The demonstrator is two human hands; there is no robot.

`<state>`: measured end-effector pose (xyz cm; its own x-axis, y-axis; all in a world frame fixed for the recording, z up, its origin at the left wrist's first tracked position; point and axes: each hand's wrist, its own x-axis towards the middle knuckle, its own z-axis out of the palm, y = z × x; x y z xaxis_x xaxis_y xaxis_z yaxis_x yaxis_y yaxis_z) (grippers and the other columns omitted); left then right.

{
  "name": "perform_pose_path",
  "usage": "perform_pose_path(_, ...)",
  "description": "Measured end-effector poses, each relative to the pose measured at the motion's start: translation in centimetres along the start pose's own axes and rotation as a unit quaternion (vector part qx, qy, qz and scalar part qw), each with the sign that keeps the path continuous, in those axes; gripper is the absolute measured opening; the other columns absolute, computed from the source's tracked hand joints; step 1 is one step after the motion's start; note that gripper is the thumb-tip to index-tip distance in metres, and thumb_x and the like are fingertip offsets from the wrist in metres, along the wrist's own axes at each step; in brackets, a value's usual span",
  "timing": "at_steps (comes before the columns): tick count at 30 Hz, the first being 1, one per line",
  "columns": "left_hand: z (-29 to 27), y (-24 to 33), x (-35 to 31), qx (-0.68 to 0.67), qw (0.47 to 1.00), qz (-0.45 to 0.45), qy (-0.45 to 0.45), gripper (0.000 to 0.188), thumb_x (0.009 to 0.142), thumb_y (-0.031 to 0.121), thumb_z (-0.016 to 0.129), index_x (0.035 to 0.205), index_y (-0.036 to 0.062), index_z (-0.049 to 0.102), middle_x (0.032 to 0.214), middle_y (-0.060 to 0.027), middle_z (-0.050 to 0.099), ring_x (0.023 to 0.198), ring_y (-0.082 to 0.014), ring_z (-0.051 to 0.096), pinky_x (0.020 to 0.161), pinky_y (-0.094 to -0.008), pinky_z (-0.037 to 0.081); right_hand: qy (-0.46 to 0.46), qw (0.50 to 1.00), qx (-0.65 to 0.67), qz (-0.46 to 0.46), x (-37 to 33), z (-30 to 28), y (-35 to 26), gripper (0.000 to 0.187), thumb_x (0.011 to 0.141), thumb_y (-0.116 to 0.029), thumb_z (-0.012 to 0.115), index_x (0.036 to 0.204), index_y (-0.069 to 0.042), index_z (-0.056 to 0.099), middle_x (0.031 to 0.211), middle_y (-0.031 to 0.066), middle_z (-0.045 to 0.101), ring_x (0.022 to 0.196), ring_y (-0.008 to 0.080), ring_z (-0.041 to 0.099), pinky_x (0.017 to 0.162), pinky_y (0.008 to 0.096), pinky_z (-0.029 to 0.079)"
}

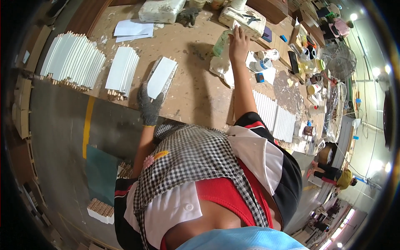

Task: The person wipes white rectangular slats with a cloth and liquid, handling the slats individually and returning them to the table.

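Note:
My left hand (150, 107), in a dark grey glove, grips the near end of a small stack with a white rectangular board (162, 77) on top. Wooden peg ends stick out at the stack's far and near edges. Stretched far across the bench, my bare right hand (239, 45) has its fingers bent together around something, with a small white piece (236, 24) showing at the fingertips. Beside that hand stands a translucent green bottle (221, 44). A crumpled white cloth or paper (223, 70) lies just nearer, left of my wrist.
Stacks of white boards with wooden pegs (73, 60) line the bench's left; more white strips (273, 114) lie right of my arm. White sheets (133, 29) lie at the back. Jars and a cup (263, 64) crowd the right, near a fan (339, 58). Another person (343, 178) is far right.

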<state>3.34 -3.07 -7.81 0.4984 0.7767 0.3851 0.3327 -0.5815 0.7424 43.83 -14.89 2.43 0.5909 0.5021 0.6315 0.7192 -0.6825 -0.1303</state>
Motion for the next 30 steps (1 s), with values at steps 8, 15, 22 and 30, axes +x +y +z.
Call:
perform_pose_path(8, -0.5, 0.4, 0.1, 0.003, 1.000, 0.002, -0.015, 0.082, 0.085, 0.043, 0.080, 0.145, -0.0020, 0.046, 0.138, -0.0253, 0.055, 0.127, -0.0411, 0.053, 0.107, -0.0508, 0.042, 0.011, 0.995, 0.100, 0.009, 0.3, 1.6, 0.5, 0.047, 0.090, -0.017, 0.072, 0.133, -0.005, 0.056, 0.119, 0.0212, 0.060, 0.106, 0.0402, 0.057, 0.093, 0.0486, 0.047)
perform_pose_path(15, 0.0, -0.4, 0.3, -0.001, 1.000, 0.005, -0.004, 0.081, 0.085, 0.042, 0.081, 0.144, -0.0026, 0.048, 0.136, -0.0260, 0.057, 0.124, -0.0417, 0.055, 0.106, -0.0510, 0.042, 0.081, 0.945, 0.253, 0.188, -0.1, 1.9, 4.2, 0.033, 0.098, -0.016, 0.064, 0.122, 0.006, 0.057, 0.100, 0.0246, 0.066, 0.088, 0.0376, 0.065, 0.080, 0.0466, 0.050)
perform_pose_path(22, -0.9, 0.2, 0.3, 0.006, 1.000, 0.001, -0.012, 0.081, 0.085, 0.040, 0.081, 0.145, -0.0017, 0.046, 0.140, -0.0250, 0.055, 0.127, -0.0419, 0.052, 0.108, -0.0513, 0.040, 0.065, 0.394, 0.723, 0.564, -4.8, -1.1, 3.0, 0.029, 0.100, -0.023, 0.064, 0.113, 0.002, 0.057, 0.104, 0.0154, 0.067, 0.097, 0.0247, 0.067, 0.079, 0.0398, 0.057)
perform_pose_path(30, -1.4, 0.4, 0.3, -0.031, 0.999, -0.016, -0.020, 0.084, 0.085, 0.040, 0.081, 0.148, 0.0001, 0.043, 0.140, -0.0279, 0.053, 0.129, -0.0431, 0.050, 0.108, -0.0537, 0.040, 0.162, 0.541, 0.671, 0.481, -3.9, 2.8, 1.8, 0.027, 0.097, -0.015, 0.066, 0.116, 0.002, 0.056, 0.110, 0.0159, 0.064, 0.102, 0.0308, 0.065, 0.087, 0.0439, 0.055)
